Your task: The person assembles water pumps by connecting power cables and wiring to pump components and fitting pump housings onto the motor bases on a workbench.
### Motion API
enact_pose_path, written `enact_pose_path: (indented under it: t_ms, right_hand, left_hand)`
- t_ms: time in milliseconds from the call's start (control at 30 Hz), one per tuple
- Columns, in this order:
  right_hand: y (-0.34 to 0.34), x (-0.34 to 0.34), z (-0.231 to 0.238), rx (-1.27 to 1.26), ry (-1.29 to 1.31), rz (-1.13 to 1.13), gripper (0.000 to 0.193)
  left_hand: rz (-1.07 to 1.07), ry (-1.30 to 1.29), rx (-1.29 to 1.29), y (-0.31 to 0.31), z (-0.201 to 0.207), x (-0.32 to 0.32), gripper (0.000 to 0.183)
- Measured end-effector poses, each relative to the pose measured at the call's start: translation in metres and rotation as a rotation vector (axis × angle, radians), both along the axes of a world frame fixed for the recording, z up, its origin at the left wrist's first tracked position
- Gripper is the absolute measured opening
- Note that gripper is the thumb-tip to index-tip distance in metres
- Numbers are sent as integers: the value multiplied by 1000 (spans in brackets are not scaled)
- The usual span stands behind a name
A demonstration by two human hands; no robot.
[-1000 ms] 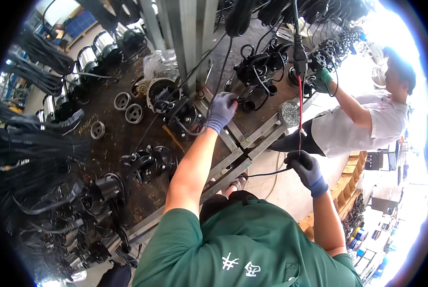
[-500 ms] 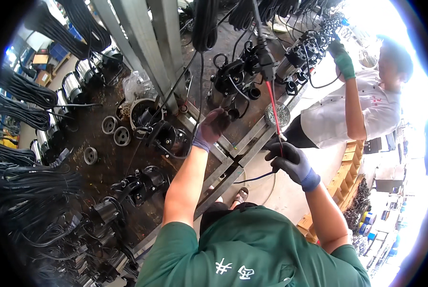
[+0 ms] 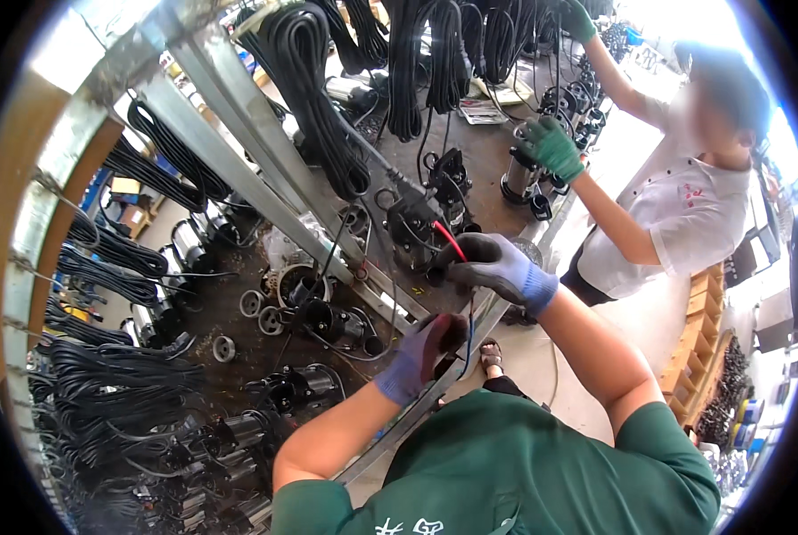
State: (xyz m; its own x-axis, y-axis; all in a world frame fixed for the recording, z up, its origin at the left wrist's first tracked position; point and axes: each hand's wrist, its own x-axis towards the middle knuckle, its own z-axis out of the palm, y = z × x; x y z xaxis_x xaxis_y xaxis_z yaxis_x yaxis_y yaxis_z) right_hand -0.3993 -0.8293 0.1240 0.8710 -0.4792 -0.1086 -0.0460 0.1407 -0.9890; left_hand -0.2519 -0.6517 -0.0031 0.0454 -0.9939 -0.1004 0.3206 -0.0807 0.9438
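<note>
Several coiled black cables [image 3: 131, 383] occupy the left side, beside the dark brown worktable [image 3: 493, 160]. Next, three round grey metal rings [image 3: 224, 349] lie on the worktable surface, followed by a black cylindrical motor assembly [image 3: 303, 385]. Near centre, a black block-shaped cable connector [image 3: 412, 207] hangs above the worktable on its grey cord. Below it, the left hand [image 3: 424, 357], in a grey-purple glove with dark fingers, has its fingers curled; whether it grips anything cannot be determined. A thin red lead [image 3: 450, 242] runs from the connector down to the right hand [image 3: 497, 272], gloved in the same colours, whose fingers are closed around its lower part. A thin blue lead [image 3: 470, 332] extends below the right hand, passing just beside the left fingertips. Farther right, a co-worker's green-gloved hand [image 3: 552, 150] is at a silver cylindrical motor [image 3: 518, 181]; tan wooden compartments [image 3: 698, 308] stand at far right.
</note>
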Motion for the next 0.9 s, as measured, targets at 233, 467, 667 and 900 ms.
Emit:
enact_pose_path:
  t_ms: [233,467,667,900]
  right_hand:
    - [-49,32,13,55,-242,-52,41]
    - [-95,8,19,-53,-125,118,40]
    - [-146,-9,3,-122,-120,-22,40]
    - [-190,-25,-3,302,-267,-268,46]
  left_hand:
    - [275,-2086,-752,-86,252,44,52]
    - [-623,-2281,-308,-172,273,34,61]
    - [-576,-2253,45,-216,279,9,53]
    - [446,-1423,-155,-308,249,41,59]
